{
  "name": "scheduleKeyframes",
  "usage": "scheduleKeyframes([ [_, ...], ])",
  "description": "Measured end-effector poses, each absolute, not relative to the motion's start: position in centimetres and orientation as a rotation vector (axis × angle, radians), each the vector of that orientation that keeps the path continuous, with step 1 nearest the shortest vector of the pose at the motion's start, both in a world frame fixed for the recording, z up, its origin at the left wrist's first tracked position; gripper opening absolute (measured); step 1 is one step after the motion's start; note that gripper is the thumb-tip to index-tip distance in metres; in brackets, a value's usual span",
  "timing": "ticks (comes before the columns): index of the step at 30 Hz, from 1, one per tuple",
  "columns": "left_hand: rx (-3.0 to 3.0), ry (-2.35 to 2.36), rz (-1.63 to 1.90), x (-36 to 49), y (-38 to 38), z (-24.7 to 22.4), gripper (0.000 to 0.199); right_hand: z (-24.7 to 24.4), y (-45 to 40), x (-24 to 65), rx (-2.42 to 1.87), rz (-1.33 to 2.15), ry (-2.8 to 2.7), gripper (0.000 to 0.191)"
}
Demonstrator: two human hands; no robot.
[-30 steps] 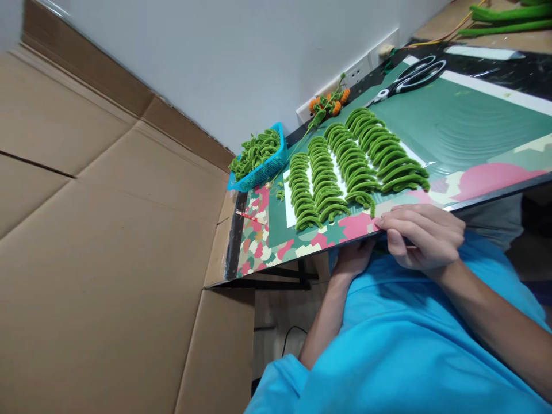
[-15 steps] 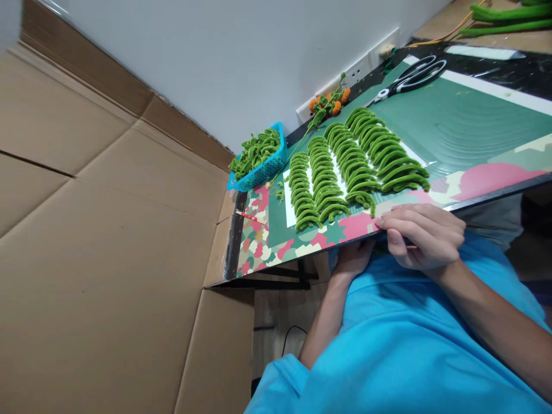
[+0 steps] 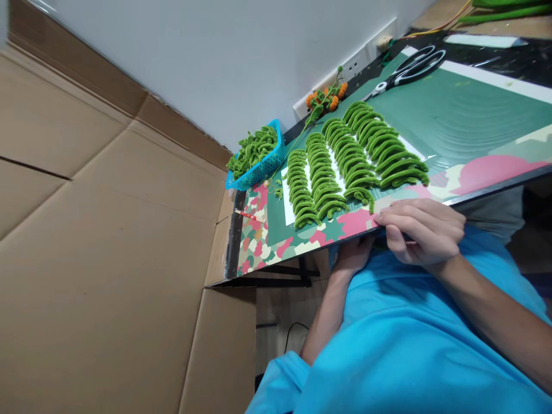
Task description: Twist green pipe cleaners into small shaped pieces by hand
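Four rows of curved, fuzzy green chenille stem pieces lie on a white sheet on the table. My right hand is at the table's front edge, just below the lowest pieces of the rows. Its fingers are curled and pressed together; whatever they may hold is hidden. Lower and to the left, my left hand is by my lap, its fingers out of sight beneath the table edge. A blue basket heaped with green fuzzy pieces stands at the table's far left corner.
Black-handled scissors lie on the green mat behind the rows. Orange and green fuzzy flowers rest near the wall socket. A red-and-white strip lies left, beside cardboard panels. Long green stems are at the top right.
The view has shifted slightly, so the table items appear a little higher. Both hands keep practically the same pose at the table edge, and the green rows look unchanged.
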State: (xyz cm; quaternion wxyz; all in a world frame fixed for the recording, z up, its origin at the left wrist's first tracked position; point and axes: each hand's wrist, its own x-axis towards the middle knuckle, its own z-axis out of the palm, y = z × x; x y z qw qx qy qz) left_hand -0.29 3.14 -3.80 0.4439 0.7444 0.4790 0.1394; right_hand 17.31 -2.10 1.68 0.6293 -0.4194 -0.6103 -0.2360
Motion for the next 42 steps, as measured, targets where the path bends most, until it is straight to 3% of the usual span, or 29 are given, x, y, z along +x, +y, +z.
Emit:
scheduleKeyframes([
  [42,1.888,1.181,0.342,-0.46,3.31,-4.29,0.054,1.39,-2.09,17.26,-0.988,-0.499,-1.392,0.012],
])
